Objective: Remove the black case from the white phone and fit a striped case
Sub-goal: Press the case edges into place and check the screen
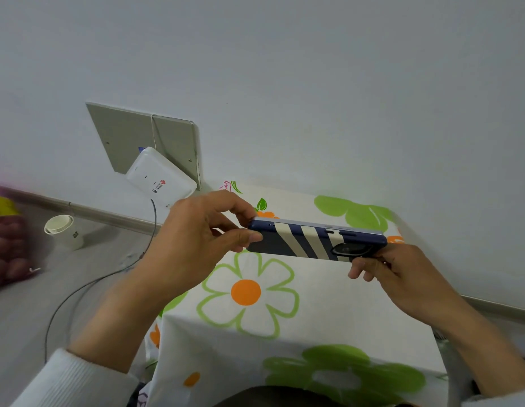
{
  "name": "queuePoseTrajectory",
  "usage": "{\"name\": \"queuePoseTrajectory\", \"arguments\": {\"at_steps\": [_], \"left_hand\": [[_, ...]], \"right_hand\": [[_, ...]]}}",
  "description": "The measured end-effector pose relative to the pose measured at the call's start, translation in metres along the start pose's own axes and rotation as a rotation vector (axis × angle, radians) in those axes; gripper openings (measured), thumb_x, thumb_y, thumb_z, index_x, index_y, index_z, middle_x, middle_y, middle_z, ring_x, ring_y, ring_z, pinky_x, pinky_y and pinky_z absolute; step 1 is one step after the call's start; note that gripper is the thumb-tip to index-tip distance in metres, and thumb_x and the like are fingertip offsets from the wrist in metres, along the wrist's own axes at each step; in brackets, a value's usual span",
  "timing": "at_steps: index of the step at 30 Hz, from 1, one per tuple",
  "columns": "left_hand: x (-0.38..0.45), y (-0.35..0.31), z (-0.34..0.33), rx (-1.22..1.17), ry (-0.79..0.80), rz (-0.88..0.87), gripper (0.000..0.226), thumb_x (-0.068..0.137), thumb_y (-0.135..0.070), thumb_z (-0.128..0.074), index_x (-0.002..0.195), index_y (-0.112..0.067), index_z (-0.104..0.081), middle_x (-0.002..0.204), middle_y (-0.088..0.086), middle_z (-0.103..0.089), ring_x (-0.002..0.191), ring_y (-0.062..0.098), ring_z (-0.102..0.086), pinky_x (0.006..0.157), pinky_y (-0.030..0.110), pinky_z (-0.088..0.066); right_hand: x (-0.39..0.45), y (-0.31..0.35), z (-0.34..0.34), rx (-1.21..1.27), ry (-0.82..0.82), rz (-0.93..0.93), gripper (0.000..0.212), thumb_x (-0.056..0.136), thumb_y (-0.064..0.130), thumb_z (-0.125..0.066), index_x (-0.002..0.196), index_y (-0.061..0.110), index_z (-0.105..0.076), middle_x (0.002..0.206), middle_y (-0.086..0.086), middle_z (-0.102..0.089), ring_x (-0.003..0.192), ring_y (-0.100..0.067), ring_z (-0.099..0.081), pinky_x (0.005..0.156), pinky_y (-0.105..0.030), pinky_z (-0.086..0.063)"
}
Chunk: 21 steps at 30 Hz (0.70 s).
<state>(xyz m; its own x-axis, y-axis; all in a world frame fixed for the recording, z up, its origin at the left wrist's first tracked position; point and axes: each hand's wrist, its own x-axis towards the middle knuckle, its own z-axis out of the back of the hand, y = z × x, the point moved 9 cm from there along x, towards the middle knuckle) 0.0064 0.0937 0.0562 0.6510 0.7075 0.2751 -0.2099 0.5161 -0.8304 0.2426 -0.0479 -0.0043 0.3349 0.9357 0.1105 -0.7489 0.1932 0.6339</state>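
We've got the phone (355, 228) in its striped case (302, 242) held sideways above the flowered tablecloth (328, 312), left hand (196, 233) pinching one end, right hand (393, 271) gripping the camera end.

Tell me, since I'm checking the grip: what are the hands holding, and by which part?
Both hold the phone in its striped case above the table: the left hand pinches one short end, the right hand grips the end with the camera.
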Motion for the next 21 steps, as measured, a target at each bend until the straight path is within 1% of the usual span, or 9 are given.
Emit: {"name": "queuePoseTrajectory", "arguments": {"at_steps": [5,9,12,13,15,16,18,19,21], "left_hand": [[-0.001,-0.001,0.0,0.004,0.008,-0.016,0.015,0.07,-0.043,-0.07,0.083,-0.039,-0.065,0.085,-0.028,-0.073,0.07,0.001,-0.074,0.06,0.007,-0.052],[-0.002,0.003,0.0,0.004,-0.001,-0.009,0.011,0.073,-0.04,-0.072,0.081,-0.037,-0.065,0.077,-0.017,-0.076,0.067,0.004,-0.075,0.062,0.01,-0.055],[-0.002,0.001,-0.001,0.022,0.005,-0.025,0.019,0.079,-0.026,-0.078,0.08,-0.039,-0.065,0.079,-0.02,-0.076,0.067,0.003,-0.075,0.062,0.01,-0.056],[-0.002,0.0,-0.001,0.018,-0.001,-0.026,0.019,0.078,-0.025,-0.079,0.08,-0.039,-0.066,0.08,-0.021,-0.075,0.067,0.003,-0.075,0.061,0.009,-0.055],[-0.003,0.0,0.0,0.003,-0.004,-0.017,0.014,0.074,-0.032,-0.077,0.08,-0.038,-0.066,0.082,-0.022,-0.075,0.068,0.001,-0.075,0.061,0.009,-0.054],[-0.003,0.0,0.0,-0.006,-0.006,-0.011,0.013,0.073,-0.033,-0.075,0.081,-0.038,-0.066,0.083,-0.022,-0.075,0.068,0.001,-0.075,0.062,0.01,-0.055],[-0.004,0.001,-0.001,-0.02,-0.014,-0.009,0.016,0.077,-0.027,-0.077,0.082,-0.037,-0.066,0.086,-0.02,-0.076,0.07,0.003,-0.076,0.065,0.014,-0.058],[-0.004,0.002,-0.001,-0.022,-0.019,-0.014,0.019,0.079,-0.022,-0.078,0.083,-0.036,-0.065,0.088,-0.02,-0.075,0.071,0.003,-0.076,0.066,0.015,-0.059],[-0.003,0.001,-0.001,-0.02,-0.034,-0.031,0.022,0.081,-0.014,-0.078,0.084,-0.032,-0.066,0.091,-0.02,-0.074,0.071,0.004,-0.076,0.066,0.016,-0.06]], "right_hand": [[0.001,-0.001,-0.001,0.005,0.001,0.004,0.029,0.096,0.013,-0.057,0.077,0.028,-0.073,0.084,0.041,-0.064,0.075,-0.003,-0.064,0.065,-0.014,-0.046],[0.002,-0.003,-0.002,-0.027,-0.004,0.012,0.033,0.096,0.009,-0.055,0.077,0.031,-0.072,0.081,0.043,-0.062,0.074,-0.002,-0.064,0.069,-0.023,-0.046],[0.003,-0.003,-0.001,-0.025,-0.02,0.025,0.037,0.096,0.005,-0.054,0.078,0.032,-0.071,0.084,0.044,-0.062,0.074,-0.001,-0.065,0.067,-0.017,-0.046],[0.003,-0.004,-0.001,-0.02,-0.027,0.03,0.038,0.096,0.004,-0.054,0.078,0.033,-0.071,0.085,0.044,-0.062,0.074,-0.001,-0.066,0.067,-0.017,-0.047],[0.002,-0.005,0.001,-0.014,-0.048,0.026,0.038,0.095,0.003,-0.056,0.078,0.033,-0.071,0.087,0.042,-0.063,0.075,-0.003,-0.066,0.07,-0.024,-0.049],[0.002,-0.005,0.002,-0.012,-0.063,0.023,0.036,0.095,0.006,-0.058,0.078,0.034,-0.072,0.086,0.038,-0.065,0.076,-0.002,-0.066,0.071,-0.025,-0.049],[0.002,-0.002,0.005,-0.001,-0.103,0.03,0.029,0.093,0.014,-0.064,0.08,0.038,-0.071,0.075,0.018,-0.071,0.077,-0.001,-0.064,0.067,-0.016,-0.045],[0.002,0.001,0.008,0.005,-0.124,0.042,0.025,0.091,0.017,-0.067,0.082,0.039,-0.069,0.068,0.011,-0.07,0.076,0.0,-0.063,0.063,-0.012,-0.042],[0.001,0.008,0.012,0.018,-0.157,0.069,0.019,0.089,0.019,-0.07,0.086,0.038,-0.068,0.066,0.007,-0.069,0.07,-0.006,-0.062,0.059,-0.015,-0.044]]}}
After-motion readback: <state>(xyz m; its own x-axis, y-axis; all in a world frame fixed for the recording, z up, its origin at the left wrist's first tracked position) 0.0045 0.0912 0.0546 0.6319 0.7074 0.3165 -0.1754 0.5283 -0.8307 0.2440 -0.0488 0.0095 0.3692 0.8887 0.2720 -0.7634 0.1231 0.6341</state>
